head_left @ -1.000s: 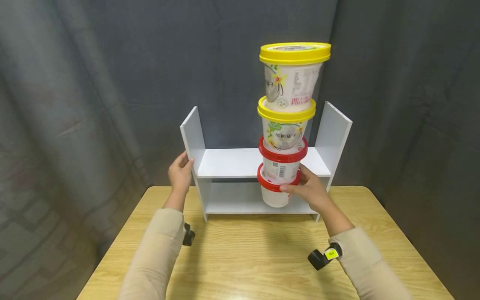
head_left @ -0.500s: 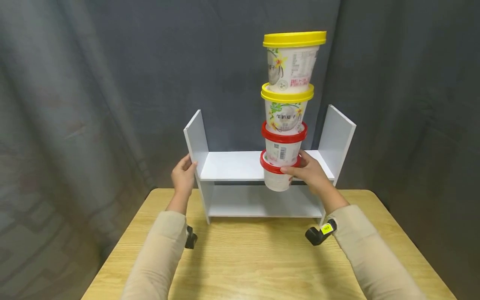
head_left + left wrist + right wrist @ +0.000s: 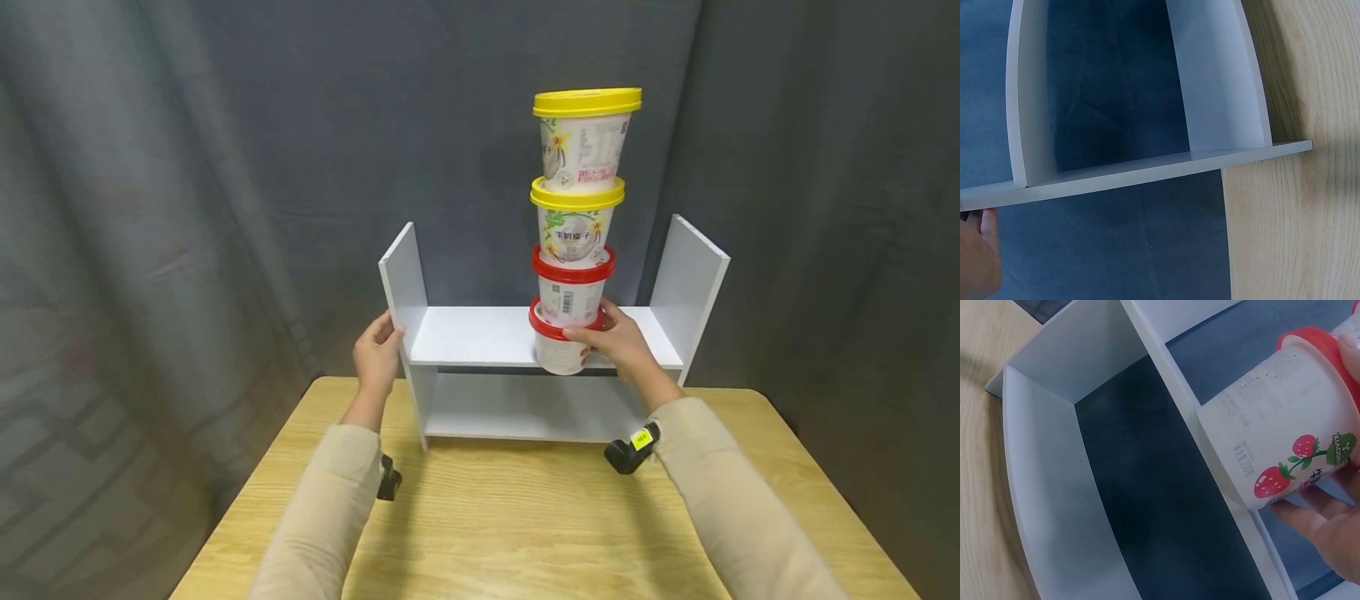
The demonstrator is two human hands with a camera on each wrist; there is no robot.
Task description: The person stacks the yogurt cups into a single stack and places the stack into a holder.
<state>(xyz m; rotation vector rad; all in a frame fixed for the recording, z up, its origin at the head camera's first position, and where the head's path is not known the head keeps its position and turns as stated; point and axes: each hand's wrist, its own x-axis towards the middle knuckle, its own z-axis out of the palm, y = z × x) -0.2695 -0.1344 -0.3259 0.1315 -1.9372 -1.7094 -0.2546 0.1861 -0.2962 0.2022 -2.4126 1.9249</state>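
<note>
My right hand [image 3: 624, 343] grips the lowest tub [image 3: 561, 353] of an upright stack, with the thumb at its red lid. This paper tub has a strawberry print [image 3: 1272, 481] in the right wrist view. On it stands a second red-lidded tub [image 3: 570, 302]. Above come two yellow-lidded tubs, a lower one [image 3: 573, 237] and a top one [image 3: 585, 154] that leans slightly right. The bottom tub's base overlaps the front edge of the white shelf's upper board [image 3: 472, 333]. My left hand [image 3: 377, 354] holds the front edge of the shelf's left side panel [image 3: 405, 279].
The shelf's lower board [image 3: 487, 408] lies beneath, and its right side panel [image 3: 690, 275] rises beside the stack. The shelf stands on a wooden table [image 3: 517, 517] before a grey curtain [image 3: 315, 150]. Each wrist wears a small black camera [image 3: 633, 446].
My right hand has raised the tub stack from in front of the lower board to the upper board's height, and moved it farther away. The left hand keeps its hold on the side panel.
</note>
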